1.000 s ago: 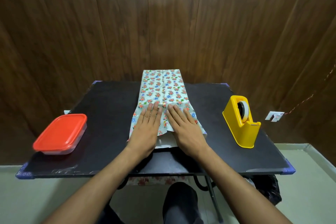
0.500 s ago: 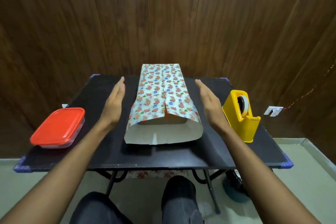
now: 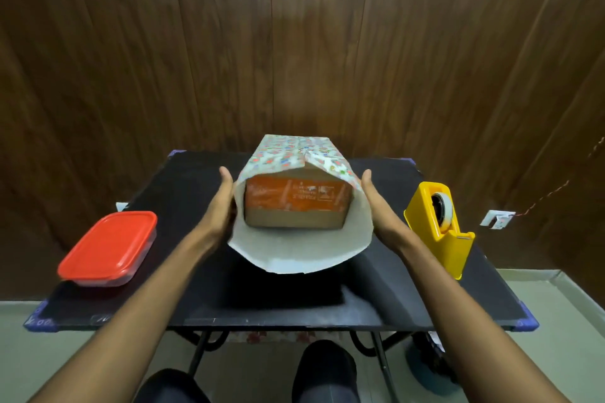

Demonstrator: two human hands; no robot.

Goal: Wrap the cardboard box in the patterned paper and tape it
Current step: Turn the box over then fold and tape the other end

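Nearest the desk's (image 3: 281, 314) front edge, the white inner side of the patterned paper (image 3: 294, 252) curls forward as an open lip. Just behind it the cardboard box (image 3: 294, 206) sits mid-desk inside the paper sleeve, its orange near end now exposed; a moment ago both palms pressed the top seam flat, then drew apart. The left hand (image 3: 222, 203) and right hand (image 3: 373, 203) now flank the sleeve with fingers straight, flat against the paper's sides and grasping nothing. The seam along the top looks closed, so the job seems to have moved on to folding this open end in. Toward the left front corner rests a red-lidded container (image 3: 108, 247); by the right edge stands the yellow tape dispenser (image 3: 438, 222), untouched.
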